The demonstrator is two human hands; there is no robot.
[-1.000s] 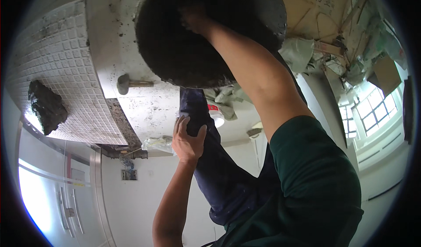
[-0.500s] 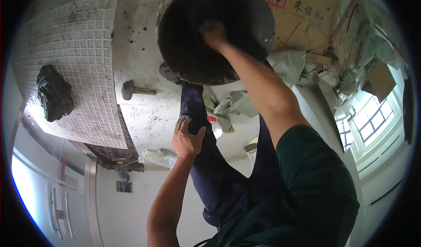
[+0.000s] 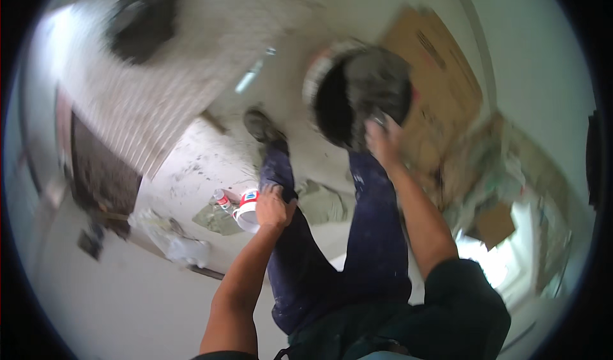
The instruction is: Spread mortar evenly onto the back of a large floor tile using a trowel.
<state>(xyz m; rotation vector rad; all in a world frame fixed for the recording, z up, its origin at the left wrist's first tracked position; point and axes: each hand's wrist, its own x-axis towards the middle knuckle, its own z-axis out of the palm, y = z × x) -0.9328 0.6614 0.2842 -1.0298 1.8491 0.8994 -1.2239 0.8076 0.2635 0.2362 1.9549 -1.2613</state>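
Note:
My right hand [image 3: 383, 141] is closed round the handle of a trowel [image 3: 379, 118], partly blurred. A big heap of dark grey mortar [image 3: 380, 82] rides on it, hiding the blade, over the mouth of a round bucket [image 3: 314, 82] with a dark inside. My left hand [image 3: 274, 208] lies on my left knee, fingers spread, holding nothing. Off to the upper left, a large pale tile [image 3: 185, 85] with a ridged back carries another dark lump of mortar [image 3: 143, 20].
Flattened cardboard [image 3: 440, 79] lies right of the bucket. A white-and-red tub [image 3: 246, 212] and a small bottle [image 3: 223, 199] stand by my left hand. Clear plastic bags [image 3: 172, 242] lie at the lower left, and a heap of debris [image 3: 485, 168] fills the right side.
My right hand has come up out of the bucket with a mortar-loaded trowel. The view has swung, so the bucket appears smaller and further right. My left hand stays on the knee.

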